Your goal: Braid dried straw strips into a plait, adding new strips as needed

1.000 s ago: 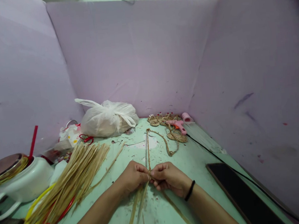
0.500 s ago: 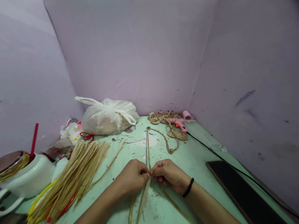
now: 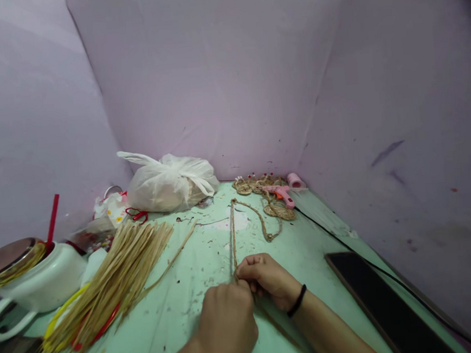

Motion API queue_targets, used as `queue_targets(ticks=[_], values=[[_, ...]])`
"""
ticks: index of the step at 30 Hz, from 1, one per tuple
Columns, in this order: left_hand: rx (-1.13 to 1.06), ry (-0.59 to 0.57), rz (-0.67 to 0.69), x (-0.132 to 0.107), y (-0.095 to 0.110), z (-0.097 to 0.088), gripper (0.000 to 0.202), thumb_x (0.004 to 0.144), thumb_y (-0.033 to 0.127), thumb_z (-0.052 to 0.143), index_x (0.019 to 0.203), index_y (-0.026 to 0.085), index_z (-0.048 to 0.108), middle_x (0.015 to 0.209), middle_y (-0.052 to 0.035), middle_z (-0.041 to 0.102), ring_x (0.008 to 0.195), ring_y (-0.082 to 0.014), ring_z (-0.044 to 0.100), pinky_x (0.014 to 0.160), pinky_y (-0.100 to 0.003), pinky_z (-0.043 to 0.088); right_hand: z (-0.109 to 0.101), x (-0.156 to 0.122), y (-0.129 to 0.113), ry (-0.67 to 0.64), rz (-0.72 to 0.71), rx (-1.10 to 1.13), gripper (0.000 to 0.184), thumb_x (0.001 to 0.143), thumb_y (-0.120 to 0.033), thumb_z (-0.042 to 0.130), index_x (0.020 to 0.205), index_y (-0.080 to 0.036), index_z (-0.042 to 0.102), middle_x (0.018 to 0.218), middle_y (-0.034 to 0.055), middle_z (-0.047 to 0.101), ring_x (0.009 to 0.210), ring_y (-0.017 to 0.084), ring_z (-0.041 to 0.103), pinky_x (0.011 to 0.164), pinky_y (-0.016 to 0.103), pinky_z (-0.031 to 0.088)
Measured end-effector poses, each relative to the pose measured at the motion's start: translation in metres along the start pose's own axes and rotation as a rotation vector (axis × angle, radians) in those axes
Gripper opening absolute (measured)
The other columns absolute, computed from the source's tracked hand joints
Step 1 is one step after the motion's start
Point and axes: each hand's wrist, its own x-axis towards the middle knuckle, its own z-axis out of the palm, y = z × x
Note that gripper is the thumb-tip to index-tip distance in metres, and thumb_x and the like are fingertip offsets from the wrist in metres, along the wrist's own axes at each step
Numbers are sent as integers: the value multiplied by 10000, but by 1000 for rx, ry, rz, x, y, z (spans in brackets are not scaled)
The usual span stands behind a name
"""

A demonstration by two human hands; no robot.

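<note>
Head view: the braided cord (image 3: 234, 233) lies on the green counter (image 3: 306, 247), running straight away from me to a bend, then curving off to the right. My right grip (image 3: 263, 275) pinches its near end narrowly between thumb and fingers. My left grip (image 3: 228, 316) is right in front, back of the hand up; its fingertips are hidden, so I cannot tell what it holds. 1 loose strand (image 3: 282, 328) trails toward me from beneath my right grip.

Beyond the bend, to the right, a pink glue gun (image 3: 284, 193) rests among braided coils (image 3: 278, 212), its black cable (image 3: 325, 231) passing near a dark flat panel (image 3: 379, 301). To my left, a bundle of dry strips (image 3: 117, 278) lies over 2 rings, 1 yellow and 1 red, near a white pot (image 3: 51, 278). Farther back sits a tied white bag (image 3: 163, 190).
</note>
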Motion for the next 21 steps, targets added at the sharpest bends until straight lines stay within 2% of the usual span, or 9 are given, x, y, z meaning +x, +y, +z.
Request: queue_targets(ticks=[3,5,8,9,10,14,15,17,21], values=[[42,-54,54,-6,6,5,363,698,54,372,954,93,627,831,-188,632,733,-248,590,630,-318,368,-1,-1,-1,-36,-3,23,51,517,-130,495,488,-117,535,373,-48,442,332,21,292,335,172,167],[-12,-36,56,-3,1,-1,300,746,130,386,902,104,641,798,-177,636,712,-246,590,621,-316,370,-3,0,-1,-51,10,39,43,516,-136,502,498,-118,537,403,-39,475,335,19,294,338,175,161],[-250,145,-56,10,-12,-16,298,792,307,401,724,141,638,686,-115,628,635,-203,568,588,-292,365,-6,1,-1,-86,-7,56,47,527,-149,512,502,-123,543,367,-58,421,330,23,281,342,179,152],[-363,231,-119,15,-16,-20,260,776,299,426,722,143,626,701,-98,627,626,-178,560,578,-272,364,-7,1,0,-104,-22,53,59,534,-153,512,498,-123,547,352,-63,396,329,24,271,344,181,149],[-516,212,-191,20,-20,-24,206,748,272,457,746,142,617,715,-79,627,563,-143,541,532,-248,355,-7,2,0,-124,-38,48,73,542,-159,512,493,-121,551,347,-62,389,330,24,265,347,182,146],[-1093,-320,-394,33,-26,-23,128,666,201,476,661,111,566,560,-40,574,345,-79,416,352,-203,259,-8,2,1,-152,-61,57,62,538,-157,519,491,-121,537,394,-41,462,343,22,281,362,185,153],[-1169,-384,-404,34,-27,-22,114,650,196,483,622,110,554,514,-30,549,335,-75,409,340,-197,255,-8,2,1,-151,-59,57,54,535,-155,521,492,-123,530,402,-39,471,345,22,285,366,186,154],[-1208,-372,-414,36,-29,-18,94,612,185,508,560,113,538,434,-4,496,320,-70,395,329,-188,255,-7,2,0,-151,-61,35,53,542,-153,522,495,-127,522,404,-41,472,348,25,285,373,189,160],[-1048,-284,-414,39,-34,-19,81,543,167,524,471,132,512,325,43,382,262,-54,269,297,-195,146,-5,5,2,-119,-138,-97,59,563,-120,504,508,-133,521,420,-35,491,381,38,321,399,185,207]])
